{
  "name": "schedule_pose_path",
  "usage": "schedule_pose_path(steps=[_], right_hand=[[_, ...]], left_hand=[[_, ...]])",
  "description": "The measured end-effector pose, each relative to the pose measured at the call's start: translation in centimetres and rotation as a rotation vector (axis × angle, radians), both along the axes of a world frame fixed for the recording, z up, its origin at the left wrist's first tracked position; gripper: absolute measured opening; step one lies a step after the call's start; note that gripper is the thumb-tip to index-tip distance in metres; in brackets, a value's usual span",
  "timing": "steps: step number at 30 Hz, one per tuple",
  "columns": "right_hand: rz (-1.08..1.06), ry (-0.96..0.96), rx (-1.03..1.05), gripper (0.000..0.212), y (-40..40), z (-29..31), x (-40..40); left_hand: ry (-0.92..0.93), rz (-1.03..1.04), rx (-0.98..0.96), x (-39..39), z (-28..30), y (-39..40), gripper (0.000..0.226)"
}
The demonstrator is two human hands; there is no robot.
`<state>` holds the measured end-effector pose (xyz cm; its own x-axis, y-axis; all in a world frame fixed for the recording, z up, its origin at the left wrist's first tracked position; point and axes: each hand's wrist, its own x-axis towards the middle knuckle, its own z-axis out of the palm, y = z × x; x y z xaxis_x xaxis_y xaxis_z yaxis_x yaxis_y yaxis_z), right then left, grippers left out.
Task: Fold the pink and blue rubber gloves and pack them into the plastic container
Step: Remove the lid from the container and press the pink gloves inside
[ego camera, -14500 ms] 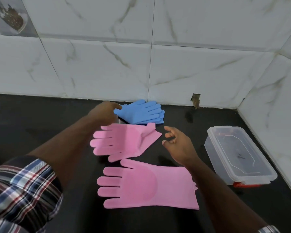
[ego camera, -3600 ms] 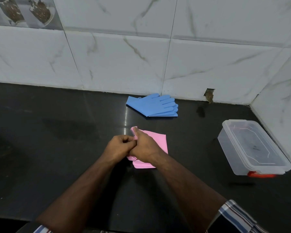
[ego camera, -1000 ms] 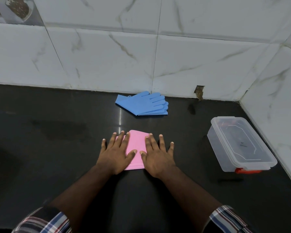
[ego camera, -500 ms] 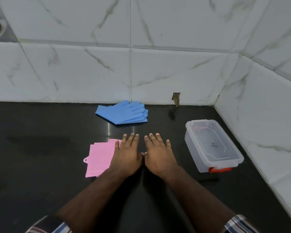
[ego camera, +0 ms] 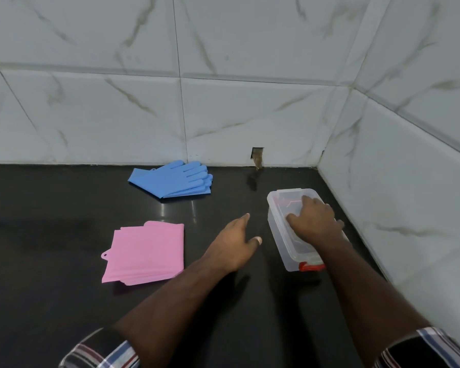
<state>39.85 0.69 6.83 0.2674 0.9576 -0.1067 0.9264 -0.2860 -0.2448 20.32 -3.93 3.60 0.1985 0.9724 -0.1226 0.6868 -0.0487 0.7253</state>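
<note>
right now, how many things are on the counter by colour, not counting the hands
pink: 1 folded glove bundle
blue: 1 glove stack
clear: 1 container with a lid and a red latch
total: 3

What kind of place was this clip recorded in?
Probably a home kitchen corner: a dark polished countertop, marble-look wall tiles meeting at a corner, and blue rubber gloves beside a clear plastic container.
</note>
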Motion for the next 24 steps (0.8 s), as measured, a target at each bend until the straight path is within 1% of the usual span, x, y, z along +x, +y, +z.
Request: schedule_pose_path(steps=[3, 6, 8, 9, 11, 12, 16, 18, 20, 22, 24], right_hand=[[0.055, 0.01, 0.035, 0.071, -0.4, 0.0, -1.3], [0.165, 0.099, 0.07, 0.072, -1.1, -0.2, -3.7], [0.241, 0.213, 0.151, 0.067, -1.7, -0.4, -5.4], [0.26, 0.285, 0.213, 0.062, -1.8, -0.6, -6.1], [0.225, 0.408, 0.318, 0.052, -1.6, -0.9, -7.1], [0.179, 0.46, 0.328, 0.049, -1.3, -1.1, -7.5], [0.054, 0.592, 0.21, 0.052, -0.4, -1.9, -8.4], [-0.009, 0.71, 0.152, 0.052, 0.2, -2.2, -9.1], [-0.058, 0.767, 0.113, 0.052, 0.8, -2.4, -9.7], [-0.055, 0.768, 0.097, 0.045, 1.7, -2.4, -10.7], [-0.045, 0.771, 0.1, 0.029, 2.4, -2.6, -11.4]], left_hand=[[-0.112, 0.069, -0.054, -0.2, 0.2, 0.2, 0.074], [-0.265, 0.228, -0.096, -1.6, 1.0, 0.5, 0.07], [-0.334, 0.334, -0.129, -3.1, 1.3, 0.7, 0.066], [-0.368, 0.37, -0.14, -3.9, 1.3, 0.8, 0.06], [-0.402, 0.421, -0.136, -5.5, 1.3, 0.6, 0.046], [-0.405, 0.447, -0.14, -6.3, 1.3, 0.4, 0.044], [-0.424, 0.52, -0.168, -8.4, 1.0, -0.4, 0.05], [-0.448, 0.529, -0.166, -9.0, 0.8, -0.6, 0.046], [-0.445, 0.52, -0.126, -9.0, 0.7, -0.7, 0.042], [-0.436, 0.495, -0.068, -9.0, 0.4, -0.8, 0.039], [-0.414, 0.474, -0.03, -8.7, 0.1, -0.8, 0.036]])
